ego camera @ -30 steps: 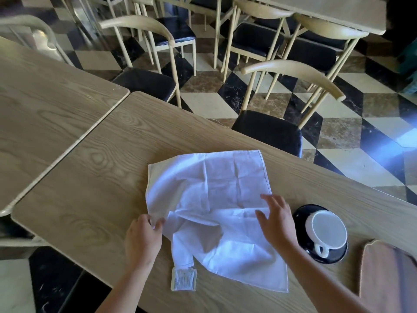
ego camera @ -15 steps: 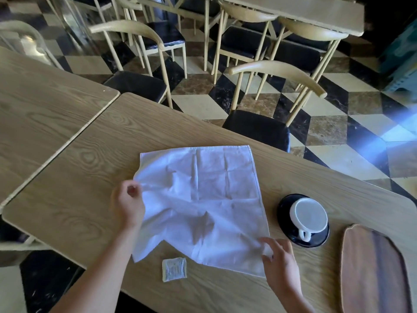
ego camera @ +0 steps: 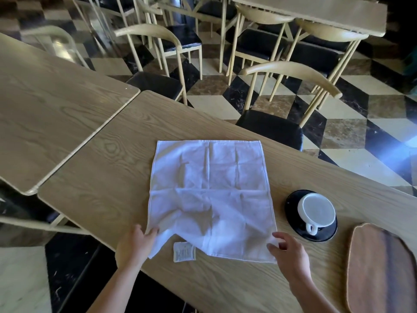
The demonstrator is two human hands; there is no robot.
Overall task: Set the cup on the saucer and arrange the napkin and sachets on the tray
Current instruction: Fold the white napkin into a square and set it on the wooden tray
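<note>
While the white napkin (ego camera: 209, 199) lies spread almost flat on the wooden table (ego camera: 101, 177), both hands are at its near edge. The left hand (ego camera: 135, 245) pinches the near left corner, which is a little lifted and folded. The right hand (ego camera: 291, 254) touches the near right corner with curled fingers; I cannot tell if it really grips. One sachet (ego camera: 184, 254) lies between the hands, just at the napkin's edge. To the right, the cup (ego camera: 316, 211) stands on the black saucer (ego camera: 290, 213), near the wooden tray (ego camera: 381, 267).
</note>
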